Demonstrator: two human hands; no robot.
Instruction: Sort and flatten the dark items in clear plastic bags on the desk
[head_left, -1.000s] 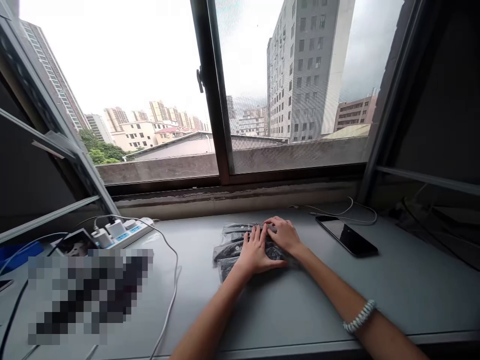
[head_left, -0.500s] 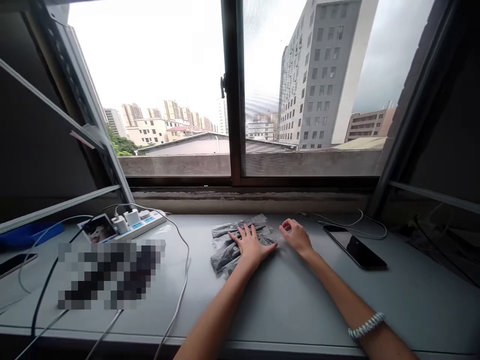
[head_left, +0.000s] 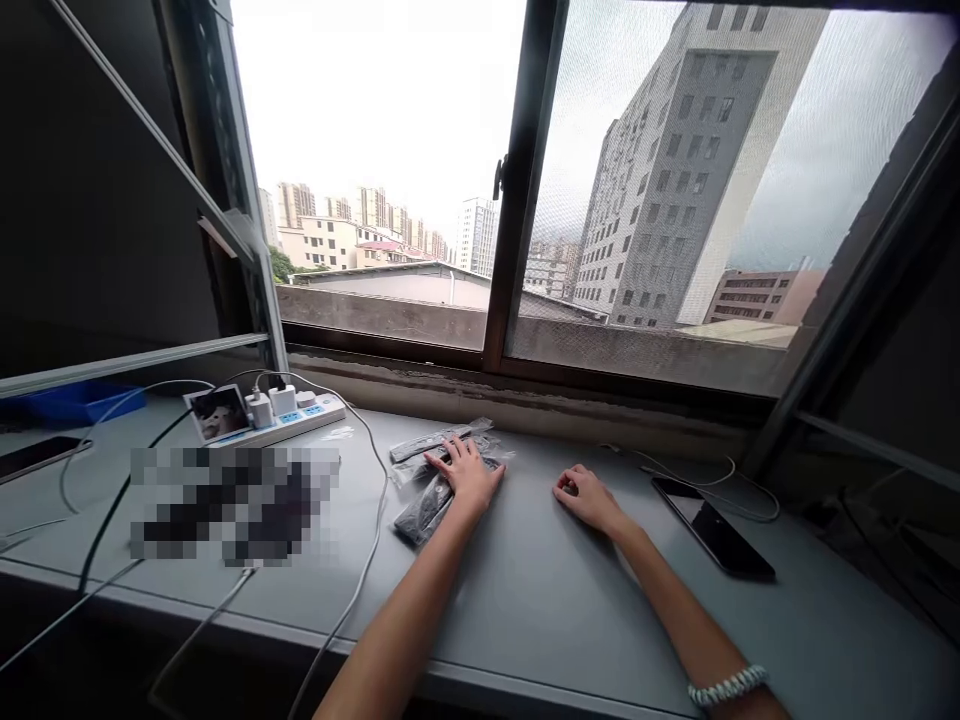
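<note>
Several dark items in clear plastic bags [head_left: 429, 478] lie in a loose pile on the grey desk [head_left: 540, 590] below the window. My left hand [head_left: 469, 472] rests flat on the pile, fingers spread. My right hand [head_left: 587, 494] rests on the bare desk to the right of the pile, apart from it, with fingers loosely curled and nothing in it. A beaded bracelet [head_left: 726, 686] circles my right wrist.
A black phone [head_left: 712, 526] lies to the right with a white cable [head_left: 720, 480] behind it. A white power strip [head_left: 289, 418] with plugs sits at the left, cables trailing over the desk's front edge. Another phone [head_left: 34, 456] and a blue tray [head_left: 71, 400] lie at far left.
My right hand has left the pile and moved right onto bare desk. My left hand stayed on the bags. The view has turned rightward, shifting everything left.
</note>
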